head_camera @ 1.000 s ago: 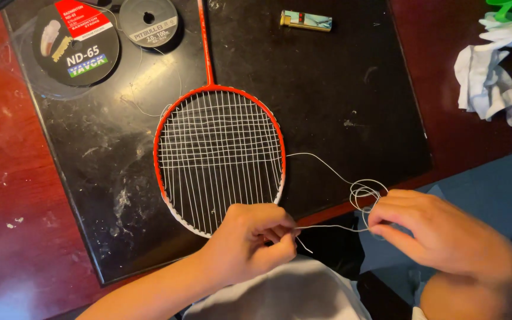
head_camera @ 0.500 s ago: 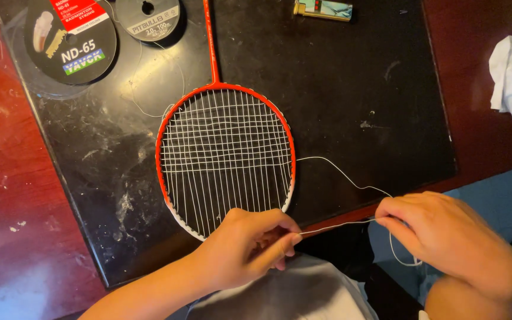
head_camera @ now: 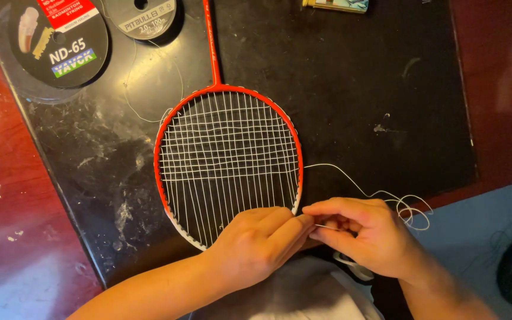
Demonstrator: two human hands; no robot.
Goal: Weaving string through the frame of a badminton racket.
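Orange racket (head_camera: pixel 227 118): I see it flat on the black worktop (head_camera: pixel 357 106), half strung
White string (head_camera: pixel 351 178): loops off the frame's right edge to my hands
Left hand (head_camera: pixel 256 246): fingers closed at the rim
Right hand (head_camera: pixel 362 237): fingers pinch the string

Red-framed badminton racket (head_camera: pixel 227 160), partly strung in white, flat on a black mat (head_camera: pixel 357 106) over a red table (head_camera: pixel 7 225). Left hand (head_camera: pixel 256 243) and right hand (head_camera: pixel 365 234) meet fingertip to fingertip at the frame's lower right edge, pinching white string (head_camera: pixel 351 181) that trails right in loose loops. Two string reels: large (head_camera: pixel 59 42), small (head_camera: pixel 143 15), at top left.
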